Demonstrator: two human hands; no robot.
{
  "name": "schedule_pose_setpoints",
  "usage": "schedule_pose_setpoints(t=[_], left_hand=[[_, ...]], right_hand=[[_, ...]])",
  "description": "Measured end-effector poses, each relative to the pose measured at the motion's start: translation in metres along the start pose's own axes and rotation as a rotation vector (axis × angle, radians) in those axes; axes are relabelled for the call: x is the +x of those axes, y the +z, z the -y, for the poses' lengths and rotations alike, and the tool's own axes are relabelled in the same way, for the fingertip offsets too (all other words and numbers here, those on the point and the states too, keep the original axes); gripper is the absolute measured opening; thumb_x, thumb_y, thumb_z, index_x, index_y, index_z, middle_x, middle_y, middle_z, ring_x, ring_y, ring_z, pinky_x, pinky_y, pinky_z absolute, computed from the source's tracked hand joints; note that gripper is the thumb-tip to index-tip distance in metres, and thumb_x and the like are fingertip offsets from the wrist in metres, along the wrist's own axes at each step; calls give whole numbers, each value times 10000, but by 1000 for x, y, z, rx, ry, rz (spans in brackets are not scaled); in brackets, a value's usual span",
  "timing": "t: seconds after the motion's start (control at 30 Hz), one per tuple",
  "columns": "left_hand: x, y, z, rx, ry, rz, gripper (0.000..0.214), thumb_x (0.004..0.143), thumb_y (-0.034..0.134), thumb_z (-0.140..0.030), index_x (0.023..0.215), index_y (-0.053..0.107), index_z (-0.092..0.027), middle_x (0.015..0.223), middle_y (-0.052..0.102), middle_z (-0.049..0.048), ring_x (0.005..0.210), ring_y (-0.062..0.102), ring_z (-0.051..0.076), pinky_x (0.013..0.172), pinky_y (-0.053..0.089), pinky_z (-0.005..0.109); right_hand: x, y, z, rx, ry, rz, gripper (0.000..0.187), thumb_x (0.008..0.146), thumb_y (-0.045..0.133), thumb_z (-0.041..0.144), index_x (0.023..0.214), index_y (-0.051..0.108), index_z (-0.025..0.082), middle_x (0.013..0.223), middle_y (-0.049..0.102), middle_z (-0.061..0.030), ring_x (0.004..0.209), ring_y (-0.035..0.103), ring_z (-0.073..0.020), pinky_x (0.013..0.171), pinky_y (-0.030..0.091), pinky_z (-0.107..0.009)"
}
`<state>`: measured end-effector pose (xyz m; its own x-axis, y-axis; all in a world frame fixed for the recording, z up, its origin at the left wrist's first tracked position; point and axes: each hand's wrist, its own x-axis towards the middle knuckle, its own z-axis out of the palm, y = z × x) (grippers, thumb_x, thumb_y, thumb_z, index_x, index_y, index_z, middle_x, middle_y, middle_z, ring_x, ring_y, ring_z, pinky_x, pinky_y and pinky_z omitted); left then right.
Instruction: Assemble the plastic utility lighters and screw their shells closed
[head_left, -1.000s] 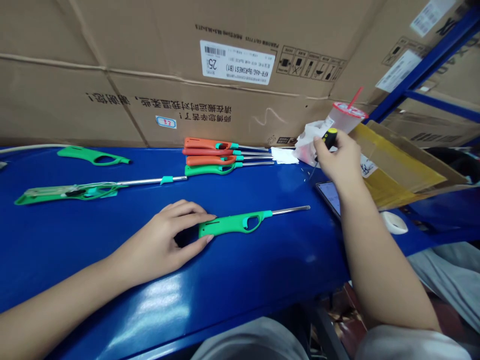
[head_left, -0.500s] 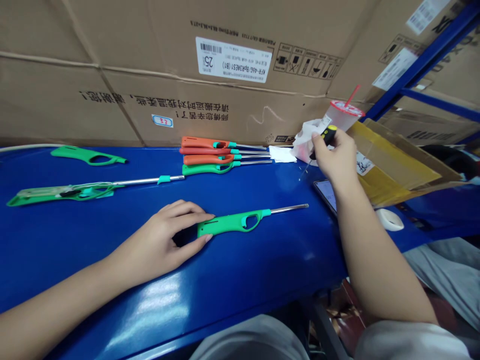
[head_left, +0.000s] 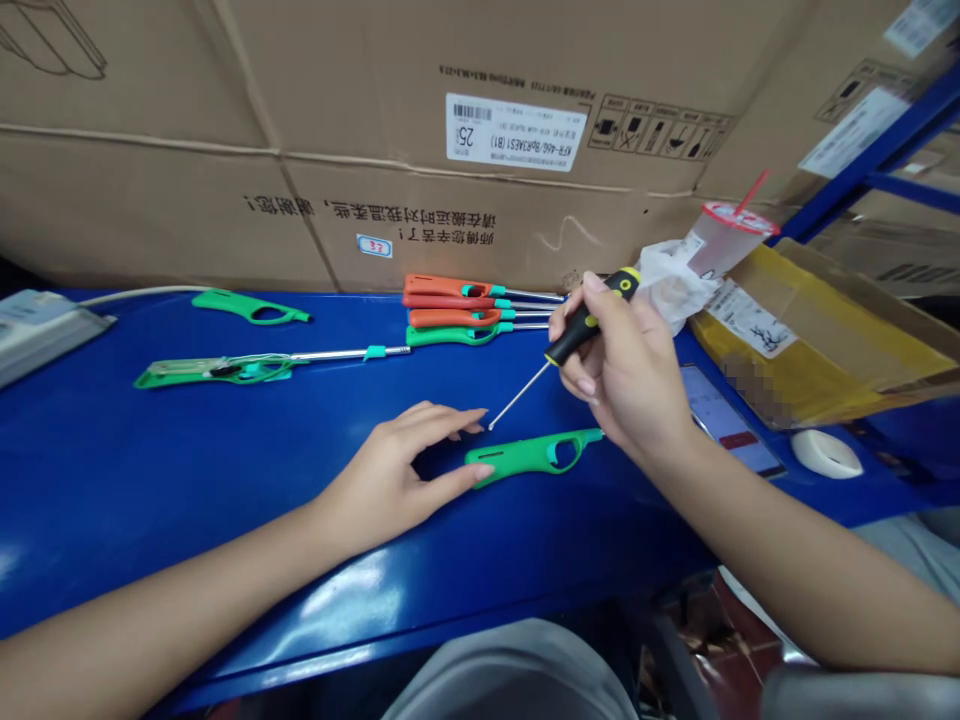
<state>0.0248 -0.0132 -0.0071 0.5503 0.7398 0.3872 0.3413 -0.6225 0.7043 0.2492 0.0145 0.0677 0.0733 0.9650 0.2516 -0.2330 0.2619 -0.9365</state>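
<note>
A green stick lighter (head_left: 529, 455) lies on the blue table (head_left: 187, 470) in front of me. My left hand (head_left: 397, 475) rests at its handle end, thumb and fingers spread and touching the green plastic. My right hand (head_left: 626, 375) is closed round a black and yellow screwdriver (head_left: 581, 325), held slanted with its thin metal tip pointing down-left, just above the lighter's handle end. The lighter's metal tube is hidden behind my right hand.
A stack of orange and green lighters (head_left: 465, 310) lies at the back by the cardboard boxes (head_left: 450, 120). An opened green lighter (head_left: 247, 368) and a loose green shell (head_left: 251, 308) lie left. A phone (head_left: 724, 420), a white tape roll (head_left: 825, 452), a lidded cup (head_left: 724, 235) and a yellow box (head_left: 817, 330) stand right.
My right hand has come from the back right, near the cup, to the lighter, bringing the screwdriver with it. My left hand stays at the lighter's handle.
</note>
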Motion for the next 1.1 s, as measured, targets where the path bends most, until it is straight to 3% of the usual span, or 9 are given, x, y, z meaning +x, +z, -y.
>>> schedule_pose_setpoints(t=[0.1,0.23,0.47,0.77,1.1], left_hand=[[1,-4,-1,-90,-83,-73,355,944,773,-345,1267,753,-199,1134,804,44,940,722,157,899,583,278],[1,-6,2,-171,-146,-80,289,926,786,-333,1186,796,-208,1108,812,39,902,720,144,852,575,257],[3,-4,4,-249,-181,-59,179,910,798,-301,1059,833,-208,1008,816,39,884,737,143,829,582,232],[5,-7,1,-261,-187,-56,71,916,781,-236,943,846,-227,907,816,9,786,724,108,734,569,169],[5,-7,1,-248,-192,-46,78,919,772,-242,939,844,-217,892,810,18,793,719,120,738,565,187]], right_hand=[[-3,7,-9,60,21,-15,451,780,842,574,769,567,216,686,661,57,320,388,-20,291,227,-185],[-4,6,-24,109,32,-40,448,787,835,573,777,567,214,683,659,60,317,396,-25,282,251,-179],[-9,4,-32,141,118,-54,491,766,847,611,784,561,213,679,659,56,317,407,-32,275,282,-178],[-11,2,-31,83,100,-54,470,840,770,644,789,553,231,698,644,56,327,395,-34,281,276,-203],[-8,-6,-38,81,65,0,306,938,696,497,783,587,257,727,657,64,328,401,-22,290,284,-197]])
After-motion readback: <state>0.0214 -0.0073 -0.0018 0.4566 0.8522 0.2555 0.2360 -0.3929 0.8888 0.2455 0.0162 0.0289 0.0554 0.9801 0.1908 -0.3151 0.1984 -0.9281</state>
